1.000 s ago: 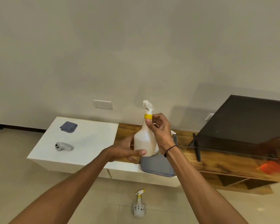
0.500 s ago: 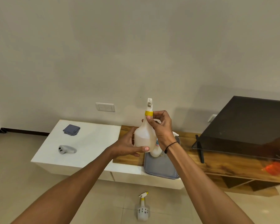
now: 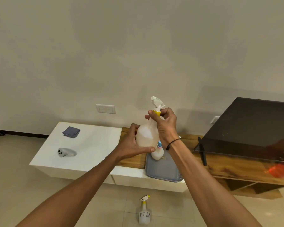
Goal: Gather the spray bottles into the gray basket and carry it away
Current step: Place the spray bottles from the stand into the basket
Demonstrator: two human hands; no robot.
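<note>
I hold a white spray bottle point(image 3: 146, 136) with a yellow collar upright in front of me, above the cabinet. My left hand point(image 3: 133, 143) cups its body from the left and below. My right hand point(image 3: 164, 125) grips its neck at the yellow collar. Below it the gray basket point(image 3: 162, 172) sits on the cabinet's front edge, with a small white bottle point(image 3: 157, 154) with a pink and blue top inside. Another spray bottle point(image 3: 144, 212), white with dots and a yellow collar, stands on the floor in front.
A white cabinet top point(image 3: 92, 145) holds a folded gray cloth point(image 3: 71, 132) and a white controller point(image 3: 66, 152). To the right, a wooden shelf point(image 3: 228, 167) carries a dark tilted screen point(image 3: 252, 128) and something orange point(image 3: 279, 171). Tiled floor lies in front.
The bottle's spray head has turned between frames, its nozzle now pointing left and away again. The bottle stays in both hands above the basket. The view has shifted slightly.
</note>
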